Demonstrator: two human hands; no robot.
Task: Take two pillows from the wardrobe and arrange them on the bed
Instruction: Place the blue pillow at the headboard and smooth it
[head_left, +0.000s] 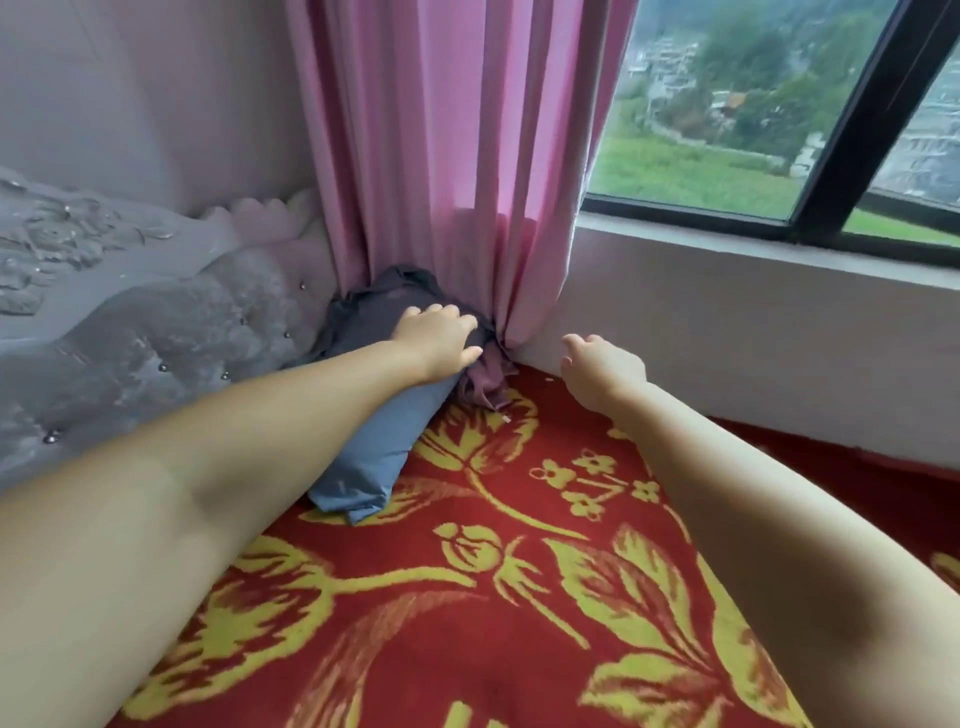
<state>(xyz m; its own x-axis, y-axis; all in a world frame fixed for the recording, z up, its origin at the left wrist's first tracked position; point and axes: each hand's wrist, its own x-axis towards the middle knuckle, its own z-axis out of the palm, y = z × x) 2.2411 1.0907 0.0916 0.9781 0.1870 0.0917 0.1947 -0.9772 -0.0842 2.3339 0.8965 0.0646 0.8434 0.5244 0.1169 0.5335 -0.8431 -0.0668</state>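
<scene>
- The blue pillow (382, 457) lies on the red and yellow floral blanket (519, 597) at the far corner of the bed, against the grey tufted headboard (171, 353).
- Its long axis runs from the near left towards the far right, its far end tucked into the corner under the pink curtain (441, 156).
- The left hand (441, 340) rests palm down on that far end, fingers spread flat on dark grey and mauve bunched cloth (483, 379) lying over it, gripping nothing that can be seen.
- The right hand (602, 369) hovers loosely open and empty just right of the pillow, near the wall below the window (753, 104).
</scene>
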